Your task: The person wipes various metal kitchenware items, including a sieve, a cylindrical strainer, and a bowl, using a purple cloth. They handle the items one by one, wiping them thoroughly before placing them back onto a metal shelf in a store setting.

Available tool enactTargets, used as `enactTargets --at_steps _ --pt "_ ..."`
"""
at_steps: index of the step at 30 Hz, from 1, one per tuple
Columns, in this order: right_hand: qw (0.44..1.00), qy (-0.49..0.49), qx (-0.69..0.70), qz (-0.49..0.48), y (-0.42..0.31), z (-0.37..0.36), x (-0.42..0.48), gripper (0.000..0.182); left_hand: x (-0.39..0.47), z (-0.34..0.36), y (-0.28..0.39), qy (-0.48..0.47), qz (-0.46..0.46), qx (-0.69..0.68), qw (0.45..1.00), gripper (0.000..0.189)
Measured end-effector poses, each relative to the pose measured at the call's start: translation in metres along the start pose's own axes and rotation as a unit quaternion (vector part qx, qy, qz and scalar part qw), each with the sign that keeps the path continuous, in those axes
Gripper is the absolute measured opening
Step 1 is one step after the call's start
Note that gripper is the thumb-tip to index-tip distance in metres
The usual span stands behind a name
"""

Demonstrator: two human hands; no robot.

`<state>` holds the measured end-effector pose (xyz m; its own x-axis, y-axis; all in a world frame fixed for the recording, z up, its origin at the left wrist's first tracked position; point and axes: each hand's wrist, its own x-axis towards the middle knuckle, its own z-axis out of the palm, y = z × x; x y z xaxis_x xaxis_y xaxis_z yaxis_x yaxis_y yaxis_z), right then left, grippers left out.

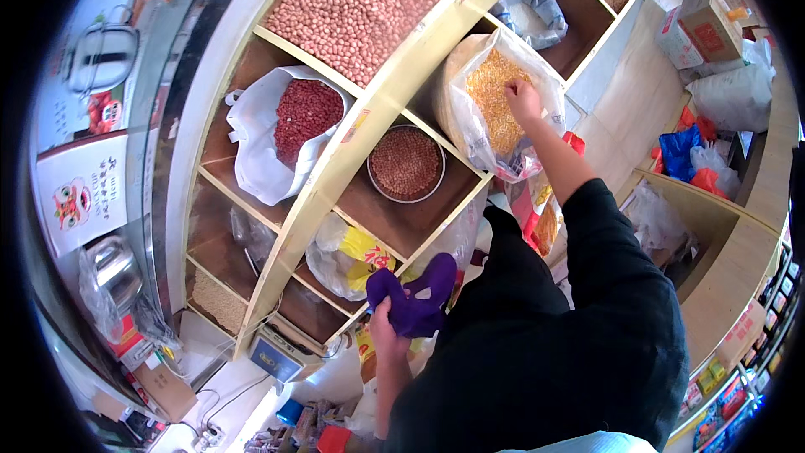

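Note:
My left hand (388,332) grips a bunched purple cloth (415,305), which hangs in front of the wooden bins. My right hand (525,104) is over an open sack (456,85) with a clear plastic liner, and its fingers are curled at the yellow cracked corn (487,82) inside. Whether any grain is between those fingers cannot be made out. A round metal pan (405,163) of small reddish-brown beans or nuts sits in the bin beside the sack.
Pink-skinned peanuts (371,6) fill the upper bin. Dark red peanuts or beans (305,116) lie in a white bag (255,138). A plastic bag of white grain (531,16) stands beyond the corn. Cardboard boxes (710,28) are at right; a scale (273,355) is below.

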<state>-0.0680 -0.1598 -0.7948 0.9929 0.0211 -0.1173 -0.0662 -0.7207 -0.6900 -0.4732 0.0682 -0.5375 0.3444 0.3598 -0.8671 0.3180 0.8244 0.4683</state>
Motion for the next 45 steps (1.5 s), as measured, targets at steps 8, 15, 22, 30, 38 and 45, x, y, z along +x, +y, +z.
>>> enactTargets --at_steps 8,15,22,30,38,45 --pt "0.994 -0.007 -0.111 0.016 -0.022 0.027 0.008 0.021 -0.002 0.019 -0.004 0.019 -0.014 0.037 0.999 0.034" --pt "0.99 -0.011 -0.137 0.018 -0.023 0.035 0.01 0.021 -0.001 0.012 -0.006 0.002 -0.037 0.024 0.999 0.034" --pt "0.992 -0.009 -0.125 0.013 -0.015 0.046 0.018 0.02 0.0 0.014 -0.007 0.005 -0.037 0.002 0.999 0.033" --pt "0.993 -0.001 -0.117 0.017 -0.012 0.044 0.018 0.021 0.007 0.011 -0.014 -0.001 -0.021 0.014 1.0 0.034" --pt "0.996 -0.065 0.031 0.056 -0.003 0.017 -0.004 0.03 0.002 0.022 -0.01 -0.018 -0.005 -0.011 1.0 0.036" --pt "0.83 -0.153 0.525 0.112 -0.14 -0.102 0.105 0.021 -0.013 0.04 -0.005 -0.02 0.04 0.006 0.999 0.029"
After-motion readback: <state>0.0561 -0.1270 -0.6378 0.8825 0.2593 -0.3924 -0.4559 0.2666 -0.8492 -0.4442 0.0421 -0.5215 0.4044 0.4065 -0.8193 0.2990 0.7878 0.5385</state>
